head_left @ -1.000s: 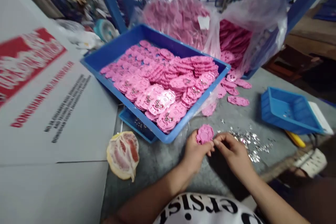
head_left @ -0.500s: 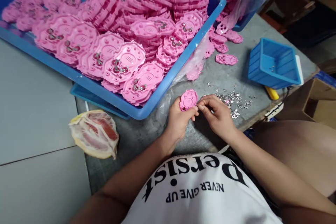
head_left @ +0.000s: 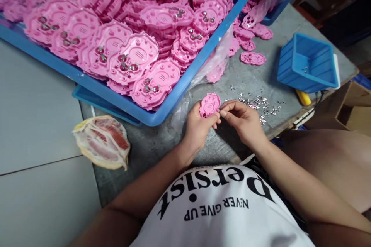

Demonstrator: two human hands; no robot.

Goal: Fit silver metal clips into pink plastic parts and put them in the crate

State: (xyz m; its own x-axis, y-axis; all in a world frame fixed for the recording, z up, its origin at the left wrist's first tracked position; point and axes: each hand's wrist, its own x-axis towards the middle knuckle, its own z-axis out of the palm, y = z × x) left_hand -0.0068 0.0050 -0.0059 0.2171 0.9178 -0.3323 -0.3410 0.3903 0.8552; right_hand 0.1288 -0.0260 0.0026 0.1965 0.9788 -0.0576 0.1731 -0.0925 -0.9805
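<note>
A small pink plastic casing point(head_left: 210, 104) with a scalloped edge is gripped in my left hand point(head_left: 198, 126), above the grey table. The fingers of my right hand point(head_left: 242, 120) are pinched together at the casing's lower right edge; whatever lies between the fingertips is too small to make out. Just beyond the right hand, small shiny metal pieces point(head_left: 262, 104) lie scattered on the table. A large blue tray point(head_left: 185, 87) at the upper left holds stacks of similar pink casings point(head_left: 159, 81), many fitted with metal pieces.
A small blue bin point(head_left: 308, 70) stands on the right, a yellow handle point(head_left: 303, 97) beside it. Loose pink casings point(head_left: 252, 58) lie near a clear plastic bag point(head_left: 218, 56). Half a peeled pomelo point(head_left: 101, 142) sits at left. A cardboard box point(head_left: 342, 108) stands past the table edge.
The view has shifted slightly, so the tray and table sit a little differently. Both hands keep nearly the same pose at the pink casing.
</note>
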